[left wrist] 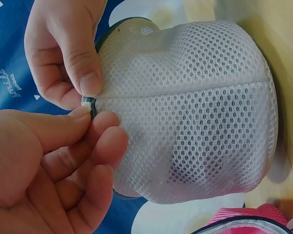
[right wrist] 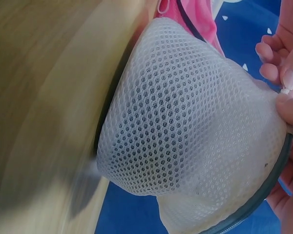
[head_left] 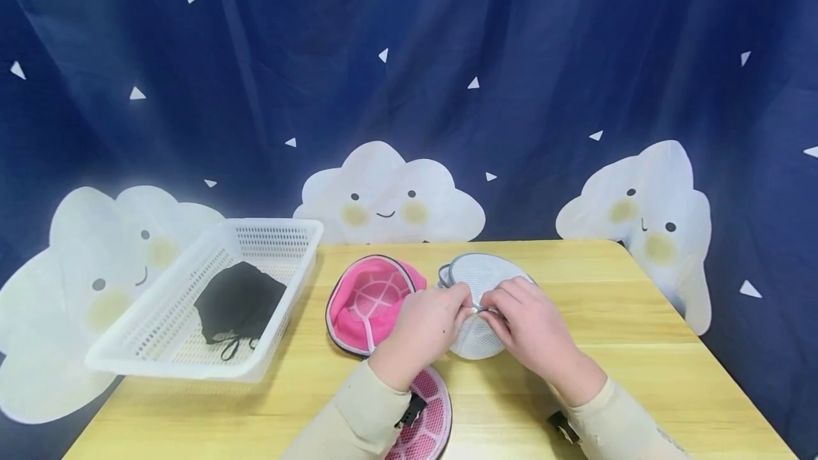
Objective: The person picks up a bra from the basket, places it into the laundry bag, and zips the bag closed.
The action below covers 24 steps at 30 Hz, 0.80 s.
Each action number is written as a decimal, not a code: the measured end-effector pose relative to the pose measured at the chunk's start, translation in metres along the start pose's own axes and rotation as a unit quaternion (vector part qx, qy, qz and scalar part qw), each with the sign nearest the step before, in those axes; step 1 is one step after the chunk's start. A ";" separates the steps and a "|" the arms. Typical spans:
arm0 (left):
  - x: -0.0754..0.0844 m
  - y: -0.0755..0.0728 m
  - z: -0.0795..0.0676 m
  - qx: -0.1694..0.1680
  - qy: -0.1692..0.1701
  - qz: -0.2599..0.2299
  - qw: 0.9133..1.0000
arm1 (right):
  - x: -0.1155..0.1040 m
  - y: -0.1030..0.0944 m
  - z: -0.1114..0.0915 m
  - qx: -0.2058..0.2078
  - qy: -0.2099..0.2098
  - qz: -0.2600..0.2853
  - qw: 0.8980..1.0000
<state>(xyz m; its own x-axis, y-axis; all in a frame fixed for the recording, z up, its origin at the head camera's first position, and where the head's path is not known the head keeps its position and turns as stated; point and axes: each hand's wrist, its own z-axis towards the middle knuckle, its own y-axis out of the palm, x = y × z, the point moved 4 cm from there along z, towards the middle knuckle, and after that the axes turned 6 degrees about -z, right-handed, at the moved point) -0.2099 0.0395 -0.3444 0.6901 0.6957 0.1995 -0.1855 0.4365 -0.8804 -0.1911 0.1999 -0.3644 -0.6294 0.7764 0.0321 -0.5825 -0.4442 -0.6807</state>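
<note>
A white mesh laundry bag (head_left: 479, 343) with a grey zipper rim stands on the table in front of me. My left hand (head_left: 431, 318) pinches a small white zipper end (left wrist: 88, 103) at the rim with thumb and fingertips. Right against it, my right hand (head_left: 530, 318) grips the zipper edge between thumb and curled fingers. The left wrist view shows both thumbs almost meeting there. In the right wrist view the mesh wall (right wrist: 156, 112) bulges below the hands, and the grey zipper (right wrist: 263, 197) curves along the rim.
Left of the white bag lies an open pink mesh bag (head_left: 358, 304), with a round pink mesh panel (head_left: 434, 403) partly under my left forearm. A white plastic basket (head_left: 287, 304) at the left holds a black cloth item (head_left: 239, 300) with cord loops. The wooden table (head_left: 639, 375) meets a blue curtain behind.
</note>
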 end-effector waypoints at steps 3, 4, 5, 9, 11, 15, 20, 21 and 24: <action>-0.001 0.000 0.001 0.002 0.000 0.000 1.000 | 0.001 0.000 0.000 0.002 -0.004 0.001 1.000; -0.001 0.000 0.001 0.004 0.000 0.001 1.000 | 0.001 -0.001 0.001 0.004 -0.005 0.002 1.000; -0.001 0.000 0.002 0.005 -0.001 0.002 1.000 | 0.002 -0.001 0.001 0.006 -0.007 0.003 1.000; -0.002 0.001 0.002 0.002 -0.006 0.001 1.000 | 0.002 -0.001 0.000 0.004 -0.010 0.002 1.000; -0.003 0.002 0.002 -0.001 -0.012 -0.004 1.000 | 0.002 -0.002 -0.001 -0.001 -0.007 0.005 1.000; -0.011 -0.001 0.003 -0.002 -0.036 -0.019 0.999 | 0.005 -0.003 0.000 -0.014 -0.005 0.014 1.000; -0.017 -0.007 0.004 -0.010 -0.054 -0.041 0.998 | 0.008 -0.005 0.001 -0.015 -0.015 0.021 1.000; -0.018 -0.007 0.004 -0.012 -0.057 -0.043 0.997 | 0.008 -0.005 0.001 -0.017 -0.015 0.022 1.000; -0.021 -0.008 0.004 -0.019 -0.072 -0.051 0.996 | 0.010 -0.005 0.001 -0.019 -0.014 0.029 0.999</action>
<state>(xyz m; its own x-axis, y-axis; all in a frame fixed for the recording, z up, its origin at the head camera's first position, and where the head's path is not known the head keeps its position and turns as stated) -0.2258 0.0240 -0.3398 0.5958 0.7247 0.3461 -0.0909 0.4890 -0.8675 -0.1951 0.2090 -0.3595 -0.6762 0.7366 0.0120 -0.5250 -0.4703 -0.7093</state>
